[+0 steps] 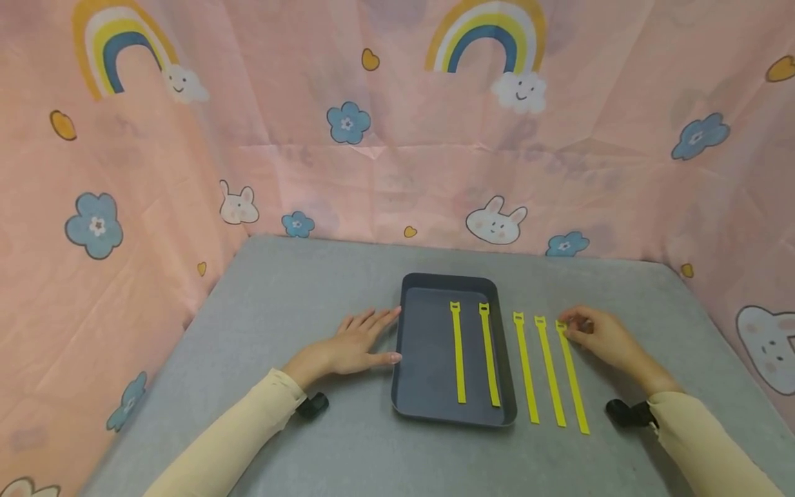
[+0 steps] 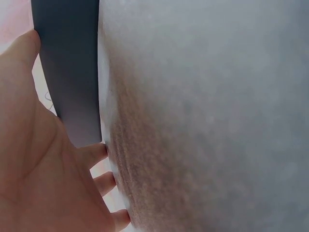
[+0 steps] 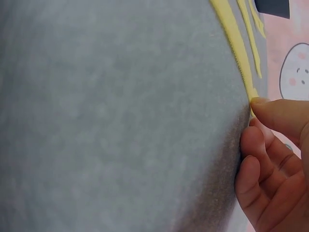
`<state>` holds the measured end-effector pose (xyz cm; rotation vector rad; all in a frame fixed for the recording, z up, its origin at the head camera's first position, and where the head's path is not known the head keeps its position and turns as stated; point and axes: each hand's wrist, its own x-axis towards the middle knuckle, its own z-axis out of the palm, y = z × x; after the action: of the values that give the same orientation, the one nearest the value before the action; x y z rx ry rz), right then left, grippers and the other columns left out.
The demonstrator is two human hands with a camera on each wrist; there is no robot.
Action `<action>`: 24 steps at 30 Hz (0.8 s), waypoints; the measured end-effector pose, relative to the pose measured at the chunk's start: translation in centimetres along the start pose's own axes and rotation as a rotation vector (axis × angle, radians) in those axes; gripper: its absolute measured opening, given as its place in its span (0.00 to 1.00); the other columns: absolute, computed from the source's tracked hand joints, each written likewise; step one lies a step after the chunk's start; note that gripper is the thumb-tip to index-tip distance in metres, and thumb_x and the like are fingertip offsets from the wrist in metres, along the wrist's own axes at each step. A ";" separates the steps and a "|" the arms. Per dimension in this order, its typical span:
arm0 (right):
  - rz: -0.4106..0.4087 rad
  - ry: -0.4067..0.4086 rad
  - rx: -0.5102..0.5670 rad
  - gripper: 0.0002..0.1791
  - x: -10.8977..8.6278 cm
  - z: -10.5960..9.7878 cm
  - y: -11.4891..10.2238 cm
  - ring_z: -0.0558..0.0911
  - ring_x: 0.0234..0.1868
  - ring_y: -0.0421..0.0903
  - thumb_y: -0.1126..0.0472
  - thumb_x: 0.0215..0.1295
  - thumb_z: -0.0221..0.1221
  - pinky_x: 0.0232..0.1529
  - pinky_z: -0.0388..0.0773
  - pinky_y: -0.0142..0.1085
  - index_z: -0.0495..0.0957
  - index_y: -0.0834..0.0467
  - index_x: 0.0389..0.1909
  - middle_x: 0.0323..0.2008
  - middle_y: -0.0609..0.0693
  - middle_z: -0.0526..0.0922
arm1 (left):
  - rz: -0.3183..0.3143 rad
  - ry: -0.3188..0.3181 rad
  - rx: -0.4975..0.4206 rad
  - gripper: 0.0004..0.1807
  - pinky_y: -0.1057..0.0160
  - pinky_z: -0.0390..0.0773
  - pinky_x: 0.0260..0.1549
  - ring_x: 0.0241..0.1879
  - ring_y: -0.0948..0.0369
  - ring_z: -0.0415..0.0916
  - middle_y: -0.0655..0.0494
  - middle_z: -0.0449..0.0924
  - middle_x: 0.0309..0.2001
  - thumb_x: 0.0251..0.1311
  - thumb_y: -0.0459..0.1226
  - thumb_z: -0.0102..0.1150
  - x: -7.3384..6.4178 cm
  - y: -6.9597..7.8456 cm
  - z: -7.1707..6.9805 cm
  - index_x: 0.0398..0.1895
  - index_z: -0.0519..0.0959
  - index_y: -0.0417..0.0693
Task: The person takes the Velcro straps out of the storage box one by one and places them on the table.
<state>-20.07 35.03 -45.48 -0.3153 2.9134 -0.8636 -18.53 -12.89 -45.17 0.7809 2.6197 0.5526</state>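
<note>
Two yellow hook-and-loop cable ties [image 1: 459, 359] lie lengthwise in a dark grey tray [image 1: 422, 407], their slotted heads toward the back. Three more lie side by side on the table to its right. My right hand [image 1: 605, 342] pinches the head of the rightmost cable tie [image 1: 574, 386] between thumb and fingers. In the right wrist view the thumb [image 3: 277, 116] is on the end of that tie [image 3: 236, 43], with the other fingers curled below. My left hand [image 1: 357, 345] is spread, its thumb and fingertips at the tray's left wall [image 2: 72, 82].
Grey cloth covers the table [image 1: 298, 297]. A pink printed curtain [image 1: 397, 166] rises behind it and along both sides. A black wrist camera [image 1: 312, 406] sits at the left sleeve, another wrist camera [image 1: 627, 413] at the right.
</note>
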 end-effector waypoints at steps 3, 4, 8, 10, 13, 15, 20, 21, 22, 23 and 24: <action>0.000 0.006 -0.006 0.12 0.0 0.0 0.0 0.77 0.28 0.36 0.65 0.68 0.60 0.26 0.74 0.32 0.78 0.62 0.50 0.34 0.52 0.79 | -0.002 -0.001 0.005 0.49 0.34 0.36 0.74 0.81 0.46 0.34 0.56 0.39 0.82 0.64 0.71 0.42 -0.1 0.2 -0.2 0.79 0.32 0.71; -0.001 0.006 -0.006 0.12 0.0 0.1 -0.1 0.76 0.28 0.36 0.65 0.68 0.59 0.26 0.74 0.31 0.78 0.62 0.50 0.34 0.52 0.79 | -0.003 -0.002 0.007 0.49 0.34 0.37 0.74 0.81 0.46 0.35 0.56 0.39 0.82 0.64 0.70 0.42 -0.1 0.2 -0.2 0.80 0.32 0.71; -0.002 0.007 0.000 0.12 -0.1 0.1 -0.2 0.75 0.27 0.35 0.65 0.68 0.59 0.25 0.73 0.31 0.78 0.63 0.50 0.33 0.53 0.80 | -0.012 -0.010 0.020 0.49 0.35 0.38 0.74 0.81 0.46 0.36 0.56 0.40 0.82 0.64 0.69 0.43 -0.2 0.4 -0.4 0.80 0.32 0.70; -0.001 0.013 0.004 0.12 -0.1 0.2 -0.2 0.75 0.27 0.35 0.65 0.68 0.58 0.25 0.73 0.31 0.78 0.63 0.50 0.33 0.53 0.80 | -0.011 -0.012 0.027 0.49 0.34 0.38 0.74 0.81 0.46 0.36 0.56 0.39 0.82 0.65 0.69 0.43 -0.2 0.4 -0.4 0.80 0.32 0.70; -0.002 0.025 0.004 0.12 -0.2 0.2 -0.2 0.75 0.27 0.35 0.66 0.68 0.59 0.25 0.74 0.31 0.78 0.63 0.50 0.34 0.53 0.80 | -0.006 -0.007 0.035 0.48 0.34 0.39 0.74 0.81 0.45 0.37 0.56 0.41 0.82 0.65 0.68 0.43 -0.2 0.4 -0.5 0.80 0.32 0.70; -0.001 0.031 0.003 0.12 -0.2 0.2 -0.2 0.76 0.28 0.35 0.66 0.68 0.59 0.26 0.74 0.31 0.78 0.63 0.50 0.34 0.53 0.80 | -0.007 -0.007 0.041 0.48 0.35 0.39 0.74 0.81 0.45 0.38 0.56 0.41 0.82 0.65 0.68 0.43 -0.2 0.4 -0.6 0.80 0.32 0.70; 0.005 0.033 -0.001 0.12 -0.1 0.2 -0.2 0.76 0.28 0.36 0.66 0.67 0.59 0.26 0.73 0.31 0.79 0.63 0.50 0.34 0.54 0.80 | 0.002 -0.017 0.058 0.48 0.37 0.41 0.75 0.81 0.47 0.39 0.56 0.41 0.82 0.66 0.68 0.41 -0.2 0.6 -0.8 0.80 0.32 0.69; 0.006 0.033 -0.003 0.12 -0.1 0.2 -0.1 0.75 0.29 0.36 0.66 0.67 0.59 0.26 0.73 0.31 0.78 0.63 0.50 0.34 0.54 0.80 | 0.009 -0.016 0.060 0.47 0.37 0.42 0.75 0.80 0.47 0.40 0.56 0.42 0.82 0.67 0.68 0.41 -0.3 0.7 -0.8 0.80 0.32 0.68; 0.007 0.035 -0.003 0.12 -0.1 0.2 -0.1 0.75 0.28 0.36 0.66 0.68 0.59 0.26 0.73 0.31 0.78 0.63 0.50 0.34 0.54 0.80 | 0.016 -0.016 0.063 0.47 0.37 0.43 0.75 0.80 0.47 0.41 0.56 0.42 0.82 0.68 0.67 0.40 -0.3 0.8 -0.8 0.80 0.32 0.67; 0.006 0.035 -0.003 0.12 -0.1 0.2 -0.1 0.75 0.28 0.36 0.66 0.67 0.59 0.26 0.73 0.31 0.78 0.63 0.50 0.34 0.54 0.80 | 0.022 -0.015 0.064 0.46 0.38 0.43 0.75 0.80 0.47 0.41 0.55 0.42 0.82 0.68 0.66 0.40 -0.3 0.9 -0.8 0.80 0.33 0.67; 0.006 0.035 -0.003 0.12 -0.1 0.1 -0.2 0.75 0.28 0.36 0.66 0.68 0.59 0.26 0.73 0.31 0.78 0.63 0.50 0.34 0.54 0.80 | 0.026 -0.015 0.065 0.46 0.37 0.43 0.75 0.80 0.47 0.41 0.55 0.42 0.82 0.69 0.66 0.40 -0.4 1.0 -0.9 0.80 0.33 0.66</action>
<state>-19.93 34.86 -45.51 -0.2943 2.9466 -0.8725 -18.18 -12.59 -43.89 0.8367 2.6293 0.4686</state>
